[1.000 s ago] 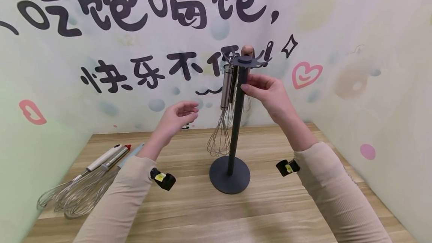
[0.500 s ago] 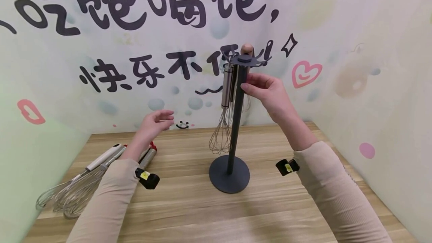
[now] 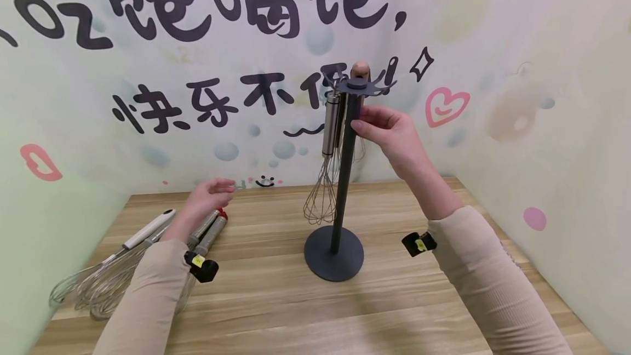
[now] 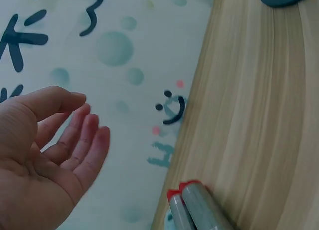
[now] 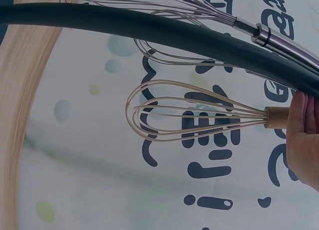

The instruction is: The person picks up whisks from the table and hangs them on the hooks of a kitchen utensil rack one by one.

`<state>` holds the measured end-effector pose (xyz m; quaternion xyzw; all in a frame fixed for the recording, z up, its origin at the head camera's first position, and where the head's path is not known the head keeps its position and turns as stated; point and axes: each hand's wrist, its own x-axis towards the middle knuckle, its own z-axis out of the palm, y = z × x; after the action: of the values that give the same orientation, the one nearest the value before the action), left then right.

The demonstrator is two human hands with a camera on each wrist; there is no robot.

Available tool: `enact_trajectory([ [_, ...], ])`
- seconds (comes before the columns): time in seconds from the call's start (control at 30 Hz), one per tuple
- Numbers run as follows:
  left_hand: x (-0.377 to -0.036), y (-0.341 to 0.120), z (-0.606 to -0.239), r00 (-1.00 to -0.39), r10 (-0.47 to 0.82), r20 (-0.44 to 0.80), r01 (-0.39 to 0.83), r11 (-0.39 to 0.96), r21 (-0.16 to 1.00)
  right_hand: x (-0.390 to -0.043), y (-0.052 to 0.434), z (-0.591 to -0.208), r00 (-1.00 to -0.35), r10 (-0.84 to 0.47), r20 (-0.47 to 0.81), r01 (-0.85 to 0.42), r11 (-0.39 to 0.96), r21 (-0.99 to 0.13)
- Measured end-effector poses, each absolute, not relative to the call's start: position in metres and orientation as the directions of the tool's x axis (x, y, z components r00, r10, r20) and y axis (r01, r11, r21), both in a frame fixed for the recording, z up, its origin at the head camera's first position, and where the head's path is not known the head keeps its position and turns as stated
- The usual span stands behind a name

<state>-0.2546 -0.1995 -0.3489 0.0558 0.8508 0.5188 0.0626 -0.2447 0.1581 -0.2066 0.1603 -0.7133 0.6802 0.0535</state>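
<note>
Stand: dark utensil stand [image 3: 340, 179], round base on the wooden table [image 3: 394, 300], hooked top plate with a wooden knob.
Stand contents: steel-handled whisk [image 3: 325, 169] hangs at the left of the pole; a wooden-handled whisk [image 5: 199, 113] hangs behind the pole.
Right hand: right hand [image 3: 389, 133] is up against the pole, fingers curled round the wooden whisk handle.
Left hand: left hand [image 3: 209, 193] is released, fingers relaxed, hovering above the table, holding nothing.
Nearby items: two red-capped steel whisk handles [image 4: 194, 207] lie just below the left hand; a white-handled whisk [image 3: 143, 232] lies further left.
Surroundings: pastel wall [image 3: 148, 141] with dark lettering, hearts and bubbles.
</note>
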Motion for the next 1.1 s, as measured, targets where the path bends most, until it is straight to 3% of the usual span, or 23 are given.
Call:
enact_trajectory([
  [0.53,-0.245,-0.235,-0.382,-0.966,0.143,-0.215,-0.076,0.636,0.768,-0.245,0.157,-0.208,-0.936,-0.15,0.317,-0.319,-0.011,-0.948],
  [1.1,-0.242,-0.242,-0.408,-0.972,0.126,-0.201,-0.075,0.642,0.763,-0.244,0.157,-0.207,-0.937,-0.152,0.316,-0.319,-0.003,-0.948],
])
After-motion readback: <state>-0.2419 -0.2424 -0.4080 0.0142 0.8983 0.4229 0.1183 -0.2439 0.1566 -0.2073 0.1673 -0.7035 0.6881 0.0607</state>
